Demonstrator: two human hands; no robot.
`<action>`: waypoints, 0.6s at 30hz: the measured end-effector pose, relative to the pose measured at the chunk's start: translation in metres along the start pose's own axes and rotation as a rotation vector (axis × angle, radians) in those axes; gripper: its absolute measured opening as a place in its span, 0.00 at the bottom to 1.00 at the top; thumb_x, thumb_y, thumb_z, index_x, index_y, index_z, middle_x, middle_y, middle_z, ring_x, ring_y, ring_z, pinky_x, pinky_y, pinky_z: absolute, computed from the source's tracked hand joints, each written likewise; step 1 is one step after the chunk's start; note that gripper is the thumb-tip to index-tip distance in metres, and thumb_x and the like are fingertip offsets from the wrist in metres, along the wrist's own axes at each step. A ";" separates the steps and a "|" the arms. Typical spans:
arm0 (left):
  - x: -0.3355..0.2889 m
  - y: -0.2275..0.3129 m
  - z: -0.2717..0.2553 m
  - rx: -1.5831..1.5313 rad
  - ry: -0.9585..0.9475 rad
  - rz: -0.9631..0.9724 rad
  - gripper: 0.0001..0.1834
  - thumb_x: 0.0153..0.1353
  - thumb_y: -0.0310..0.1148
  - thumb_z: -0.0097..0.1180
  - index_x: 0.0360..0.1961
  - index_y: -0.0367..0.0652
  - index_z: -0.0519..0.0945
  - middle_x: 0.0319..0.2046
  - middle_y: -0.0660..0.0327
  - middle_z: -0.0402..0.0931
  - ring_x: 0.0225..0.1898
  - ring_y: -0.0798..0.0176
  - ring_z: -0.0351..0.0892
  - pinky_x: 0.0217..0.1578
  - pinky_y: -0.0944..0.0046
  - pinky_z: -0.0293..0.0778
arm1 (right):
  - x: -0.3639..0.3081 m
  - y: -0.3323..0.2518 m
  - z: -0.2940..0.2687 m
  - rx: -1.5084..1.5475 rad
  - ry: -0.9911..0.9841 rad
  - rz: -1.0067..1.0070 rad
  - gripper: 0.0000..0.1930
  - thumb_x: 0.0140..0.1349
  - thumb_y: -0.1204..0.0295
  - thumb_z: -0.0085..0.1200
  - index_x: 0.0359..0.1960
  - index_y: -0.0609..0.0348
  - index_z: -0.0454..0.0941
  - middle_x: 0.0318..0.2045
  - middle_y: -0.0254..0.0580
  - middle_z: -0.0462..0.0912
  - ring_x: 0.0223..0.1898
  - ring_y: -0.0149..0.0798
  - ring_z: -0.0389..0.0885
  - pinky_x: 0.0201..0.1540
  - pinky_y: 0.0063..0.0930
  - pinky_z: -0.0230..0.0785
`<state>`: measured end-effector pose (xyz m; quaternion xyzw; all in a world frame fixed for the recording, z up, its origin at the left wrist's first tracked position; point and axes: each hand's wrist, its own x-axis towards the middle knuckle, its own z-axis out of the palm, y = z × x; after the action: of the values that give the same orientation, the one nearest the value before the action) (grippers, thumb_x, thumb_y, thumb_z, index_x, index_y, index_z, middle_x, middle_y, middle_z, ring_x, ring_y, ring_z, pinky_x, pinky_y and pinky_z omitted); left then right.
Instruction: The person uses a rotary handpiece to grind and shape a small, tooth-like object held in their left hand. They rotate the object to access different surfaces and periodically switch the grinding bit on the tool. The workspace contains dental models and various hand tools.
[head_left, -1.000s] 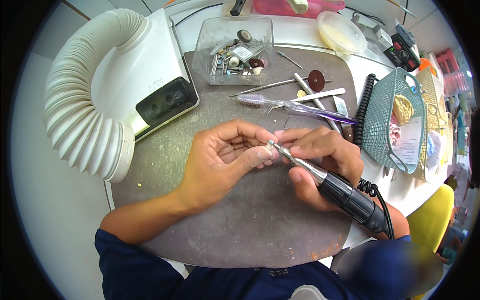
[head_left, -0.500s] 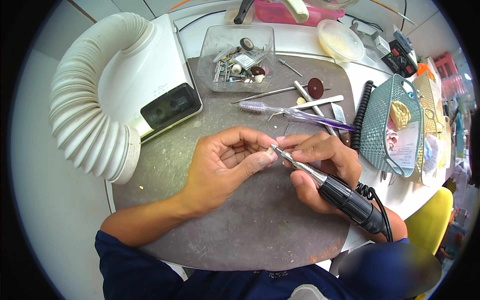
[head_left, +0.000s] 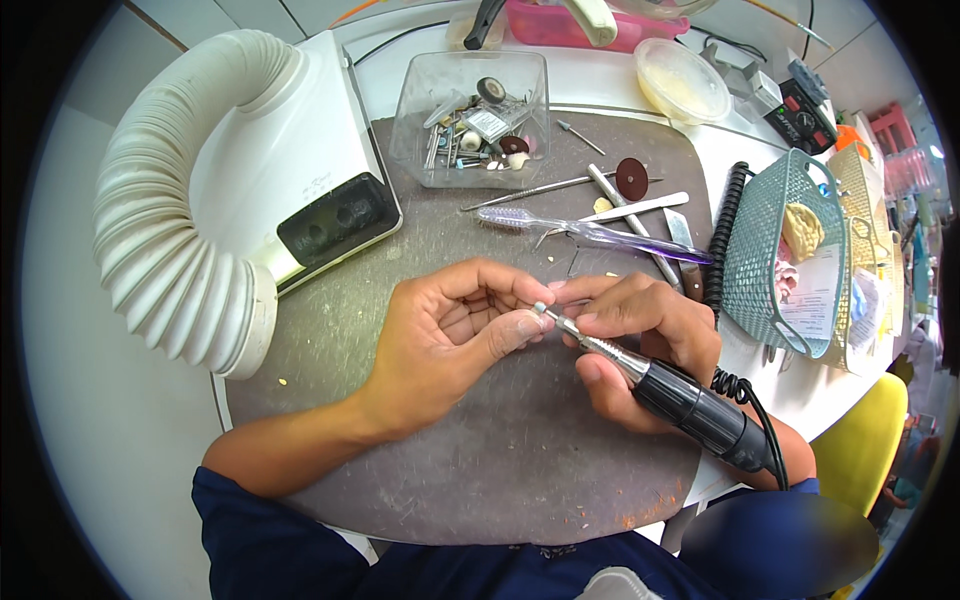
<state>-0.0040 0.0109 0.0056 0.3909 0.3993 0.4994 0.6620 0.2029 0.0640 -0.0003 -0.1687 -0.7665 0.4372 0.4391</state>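
**Mid-job with the handpiece, piece not down yet**

So here's where I'm at. The small pale piece (head_left: 540, 307) is up off the mat (head_left: 450, 490), pinched between the thumb and index finger of my left hand (head_left: 430, 340), the rest of those fingers loosely curled. My right hand (head_left: 650, 330) is closed around the black and silver handpiece (head_left: 700, 408), pen-style, with its tip right up at the piece. Can't tell from this angle if it's actually touching, or if the bit is spinning.

Done: piece gripped, tool lined up on it. Left: I'd call it midway at best, since the piece hasn't been put down. How finished its surface is, no idea, it's too small to see. The purple toothbrush (head_left: 600, 234), dark red disc (head_left: 631, 179) and clear bin (head_left: 450, 75) of bits all sit beyond my hands, none of them in use.

Versus half a second ago, honestly not much. Same two grips, toothbrush and disc haven't gone anywhere. My fingertips and the handpiece's tip just sit slightly closer to me.
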 end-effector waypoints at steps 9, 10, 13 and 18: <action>-0.002 -0.003 0.003 0.022 0.018 0.026 0.10 0.65 0.23 0.58 0.47 0.34 0.77 0.41 0.57 0.80 0.41 0.70 0.80 0.44 0.70 0.77 | -0.003 0.000 -0.001 -0.065 -0.009 0.037 0.12 0.56 0.79 0.60 0.41 0.67 0.75 0.35 0.52 0.83 0.44 0.49 0.86 0.50 0.39 0.77; -0.001 -0.004 0.003 0.041 0.007 0.045 0.10 0.65 0.23 0.58 0.47 0.34 0.77 0.40 0.58 0.80 0.41 0.70 0.80 0.44 0.70 0.77 | -0.003 -0.001 -0.001 -0.087 0.002 0.035 0.11 0.56 0.78 0.61 0.40 0.67 0.76 0.36 0.52 0.83 0.44 0.48 0.86 0.48 0.35 0.77; 0.003 -0.006 0.000 0.086 0.006 0.108 0.10 0.66 0.24 0.58 0.47 0.35 0.76 0.40 0.58 0.80 0.41 0.71 0.79 0.44 0.69 0.75 | -0.005 -0.006 -0.001 -0.132 -0.015 0.084 0.10 0.60 0.79 0.56 0.42 0.67 0.73 0.35 0.50 0.81 0.47 0.47 0.84 0.50 0.34 0.74; 0.003 -0.007 0.000 0.123 -0.004 0.136 0.10 0.66 0.26 0.59 0.47 0.36 0.76 0.41 0.60 0.80 0.42 0.71 0.79 0.45 0.69 0.74 | -0.006 -0.009 0.005 -0.142 0.045 0.068 0.10 0.60 0.79 0.56 0.41 0.67 0.72 0.35 0.48 0.80 0.48 0.43 0.84 0.49 0.30 0.73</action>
<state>-0.0008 0.0122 -0.0014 0.4580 0.4005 0.5169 0.6022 0.2037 0.0526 0.0023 -0.2352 -0.7794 0.3924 0.4280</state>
